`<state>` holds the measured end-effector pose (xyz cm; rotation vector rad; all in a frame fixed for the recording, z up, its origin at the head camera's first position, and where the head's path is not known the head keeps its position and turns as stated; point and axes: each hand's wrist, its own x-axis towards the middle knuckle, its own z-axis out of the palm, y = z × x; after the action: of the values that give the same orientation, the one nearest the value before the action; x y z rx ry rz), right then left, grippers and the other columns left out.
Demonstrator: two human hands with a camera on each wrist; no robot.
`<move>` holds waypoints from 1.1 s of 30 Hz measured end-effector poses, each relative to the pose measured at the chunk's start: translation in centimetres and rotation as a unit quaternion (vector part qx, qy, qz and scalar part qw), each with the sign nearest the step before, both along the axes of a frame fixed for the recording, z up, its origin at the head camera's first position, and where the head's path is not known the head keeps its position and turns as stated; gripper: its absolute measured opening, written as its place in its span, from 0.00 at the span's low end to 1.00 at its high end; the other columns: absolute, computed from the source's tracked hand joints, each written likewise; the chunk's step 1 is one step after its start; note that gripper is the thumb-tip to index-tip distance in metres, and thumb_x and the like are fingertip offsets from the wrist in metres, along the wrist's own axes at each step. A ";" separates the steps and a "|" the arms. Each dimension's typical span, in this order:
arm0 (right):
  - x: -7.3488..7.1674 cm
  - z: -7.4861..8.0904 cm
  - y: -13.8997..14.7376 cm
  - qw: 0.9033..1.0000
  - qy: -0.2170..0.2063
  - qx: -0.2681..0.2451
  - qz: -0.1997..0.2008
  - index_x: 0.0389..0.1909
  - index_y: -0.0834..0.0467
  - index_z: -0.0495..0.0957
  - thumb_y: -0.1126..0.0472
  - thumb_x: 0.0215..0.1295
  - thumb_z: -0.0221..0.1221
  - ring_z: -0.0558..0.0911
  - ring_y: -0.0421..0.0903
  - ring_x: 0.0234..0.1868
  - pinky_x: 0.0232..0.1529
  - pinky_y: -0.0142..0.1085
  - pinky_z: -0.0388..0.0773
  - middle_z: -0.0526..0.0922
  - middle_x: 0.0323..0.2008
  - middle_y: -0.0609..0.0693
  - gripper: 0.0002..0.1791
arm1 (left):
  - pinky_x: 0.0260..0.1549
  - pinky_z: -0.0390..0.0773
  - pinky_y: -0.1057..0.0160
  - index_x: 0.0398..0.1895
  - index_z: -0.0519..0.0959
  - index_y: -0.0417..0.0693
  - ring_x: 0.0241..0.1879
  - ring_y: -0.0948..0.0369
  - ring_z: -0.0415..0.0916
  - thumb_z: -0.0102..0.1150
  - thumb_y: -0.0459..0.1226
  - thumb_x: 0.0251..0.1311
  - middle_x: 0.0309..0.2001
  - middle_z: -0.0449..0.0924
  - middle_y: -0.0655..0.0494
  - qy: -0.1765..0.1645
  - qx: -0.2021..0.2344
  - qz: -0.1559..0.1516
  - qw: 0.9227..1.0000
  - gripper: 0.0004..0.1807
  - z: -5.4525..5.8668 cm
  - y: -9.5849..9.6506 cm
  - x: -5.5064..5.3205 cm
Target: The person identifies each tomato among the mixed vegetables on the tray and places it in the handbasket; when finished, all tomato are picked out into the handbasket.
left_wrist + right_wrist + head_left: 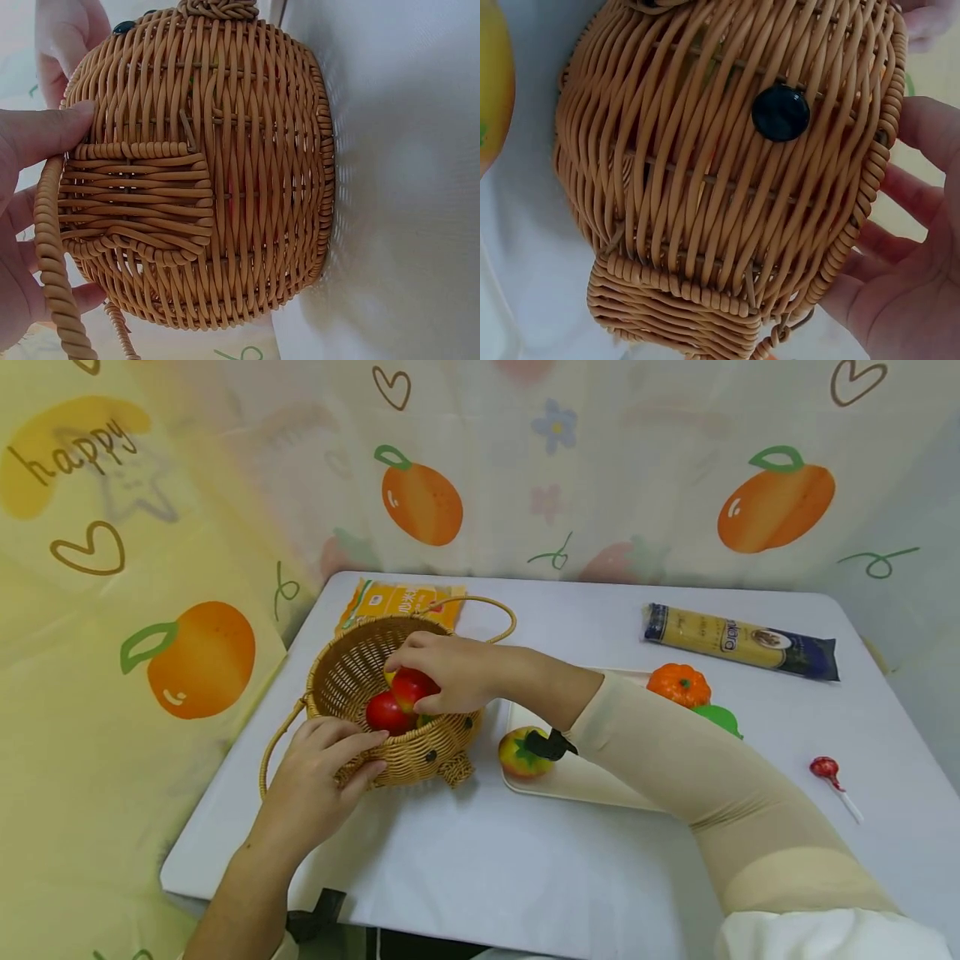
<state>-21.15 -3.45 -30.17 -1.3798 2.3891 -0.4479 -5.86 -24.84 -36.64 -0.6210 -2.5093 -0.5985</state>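
A wicker basket (408,767) with black button eyes stands at the left of the white table. My left hand (311,781) grips its near-left rim, thumb outside and the other fingers reaching over the edge, as the left wrist view shows. Inside the basket, my right hand (459,672) holds a red apple (412,687) between thumb and fingers. Another red apple (387,716) lies beside it, and a bit of yellow peeks out behind. In the right wrist view the woven side (705,150) covers the fingertips and the fruit.
Right of the basket, a pale tray (592,781) bears a yellow-red toy fruit (517,756), an orange pumpkin (678,685) and a green piece (718,718). A pasta packet (738,639), a lollipop (825,768) and an orange packet (390,600) lie around them. My right forearm crosses the tray.
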 end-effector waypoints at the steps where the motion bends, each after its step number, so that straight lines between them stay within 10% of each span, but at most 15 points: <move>1: 0.0 0.0 0.0 1.000 -0.001 0.001 0.000 0.74 0.45 0.65 0.47 0.71 0.62 0.72 0.45 0.65 0.63 0.39 0.76 0.65 0.71 0.49 0.34 | 0.47 0.73 0.50 0.46 0.89 0.51 0.48 0.49 0.73 0.81 0.28 0.43 0.39 0.81 0.53 0.000 0.000 0.000 1.000 0.23 0.0 0.0 0.0; 23: 2.0 1.3 6.0 0.997 -0.010 -0.006 -0.074 0.79 0.41 0.57 0.41 0.68 0.63 0.51 0.55 0.80 0.73 0.58 0.63 0.47 0.81 0.50 0.42 | 0.48 0.72 0.48 0.47 0.89 0.51 0.49 0.48 0.72 0.81 0.30 0.44 0.40 0.82 0.52 -0.008 0.006 0.004 1.000 0.23 0.0 0.1 -0.1; 33: 2.8 -0.4 10.3 0.990 -0.054 0.018 -0.126 0.79 0.40 0.55 0.40 0.68 0.63 0.48 0.56 0.81 0.73 0.61 0.61 0.44 0.82 0.49 0.43 | 0.49 0.73 0.48 0.47 0.89 0.50 0.49 0.48 0.72 0.81 0.31 0.44 0.39 0.82 0.51 -0.013 0.001 0.008 1.000 0.22 -0.1 0.0 -0.2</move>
<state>-18.37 6.87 -30.61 -1.0133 2.4780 -0.5277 -6.07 -24.85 -36.76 -0.5954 -2.5349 -0.6076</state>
